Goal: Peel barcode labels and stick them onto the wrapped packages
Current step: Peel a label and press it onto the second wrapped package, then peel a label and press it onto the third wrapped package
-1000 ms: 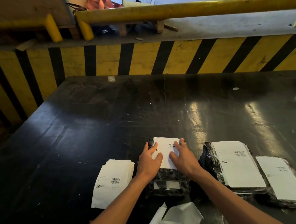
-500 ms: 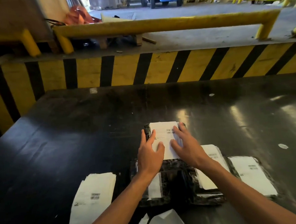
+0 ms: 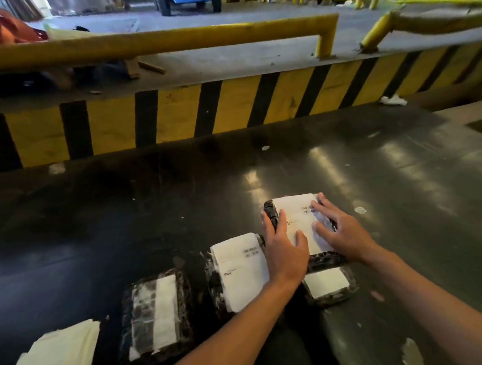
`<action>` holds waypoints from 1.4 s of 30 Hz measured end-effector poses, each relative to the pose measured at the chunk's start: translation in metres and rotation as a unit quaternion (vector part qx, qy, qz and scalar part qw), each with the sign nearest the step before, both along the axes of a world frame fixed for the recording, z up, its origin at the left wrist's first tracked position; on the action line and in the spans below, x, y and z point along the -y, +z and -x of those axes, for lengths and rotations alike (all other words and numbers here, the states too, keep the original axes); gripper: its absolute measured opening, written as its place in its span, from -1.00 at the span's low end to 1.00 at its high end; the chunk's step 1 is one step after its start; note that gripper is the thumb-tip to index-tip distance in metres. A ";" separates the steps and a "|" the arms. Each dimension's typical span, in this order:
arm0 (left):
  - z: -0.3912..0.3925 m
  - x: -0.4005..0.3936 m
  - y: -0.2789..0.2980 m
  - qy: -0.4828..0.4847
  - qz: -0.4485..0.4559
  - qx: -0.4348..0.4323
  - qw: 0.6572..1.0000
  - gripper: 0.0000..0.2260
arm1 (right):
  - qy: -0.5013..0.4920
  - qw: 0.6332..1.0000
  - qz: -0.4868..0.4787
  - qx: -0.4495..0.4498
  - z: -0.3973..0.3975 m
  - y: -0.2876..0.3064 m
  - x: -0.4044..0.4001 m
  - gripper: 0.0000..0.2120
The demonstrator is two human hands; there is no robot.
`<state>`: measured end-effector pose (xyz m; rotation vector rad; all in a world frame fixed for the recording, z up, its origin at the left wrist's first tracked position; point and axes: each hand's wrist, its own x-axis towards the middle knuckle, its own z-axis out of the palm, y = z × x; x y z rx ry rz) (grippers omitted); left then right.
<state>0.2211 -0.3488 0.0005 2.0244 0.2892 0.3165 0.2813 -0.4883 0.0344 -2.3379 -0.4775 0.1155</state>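
Observation:
A dark wrapped package [image 3: 270,212] with a white barcode label [image 3: 297,221] lies on the black table [image 3: 179,202], right of centre. My left hand [image 3: 285,249] lies along its left side with the thumb on the label. My right hand [image 3: 341,233] presses flat on the label's right part with spread fingers. A second labelled package [image 3: 239,271] lies just left of my left wrist. Another package with a white strip [image 3: 157,309] is further left. One more package [image 3: 329,285] lies under my wrists. A stack of labels [image 3: 56,359] sits at the bottom left.
A yellow and black striped barrier [image 3: 230,104] runs along the table's far edge, with yellow rails [image 3: 154,41] behind it. White paper scraps [image 3: 411,355] lie at the bottom right. The table's right end drops off near a grey ledge [image 3: 465,112].
Both hands have moved the labelled package away from me and to the right, past the other packages. The view has swung, so the label stack now sits far left.

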 end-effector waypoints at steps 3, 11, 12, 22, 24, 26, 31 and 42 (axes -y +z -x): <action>-0.004 0.033 -0.024 -0.012 0.022 -0.031 0.999 -0.42 | 0.007 1.000 0.007 -0.023 -0.008 -0.023 0.033 -0.47; -0.002 0.062 -0.070 -0.001 0.060 -0.090 0.994 -0.36 | 0.059 0.996 0.005 -0.067 -0.025 -0.083 0.058 -0.46; -0.002 0.062 -0.073 -0.004 0.067 -0.097 0.993 -0.33 | 0.066 0.996 0.013 -0.066 -0.027 -0.089 0.058 -0.46; -0.002 0.061 -0.089 -0.052 -0.026 -0.185 0.981 -0.29 | 0.086 0.992 0.067 -0.061 -0.032 -0.110 0.059 -0.46; -0.004 0.060 -0.081 -0.060 -0.033 -0.215 0.974 -0.29 | 0.086 0.991 0.089 -0.060 -0.031 -0.109 0.057 -0.46; -0.006 0.059 -0.071 -0.073 -0.030 -0.247 0.966 -0.29 | 0.079 0.989 0.112 -0.062 -0.030 -0.108 0.056 -0.46; -0.015 0.050 -0.044 -0.086 0.006 -0.316 0.945 -0.28 | 0.025 0.970 0.226 -0.085 -0.031 -0.094 0.041 -0.46; 0.016 -0.052 0.038 -0.029 0.002 -0.080 0.996 -0.67 | -0.039 0.995 0.072 -0.050 -0.008 -0.023 -0.072 -0.63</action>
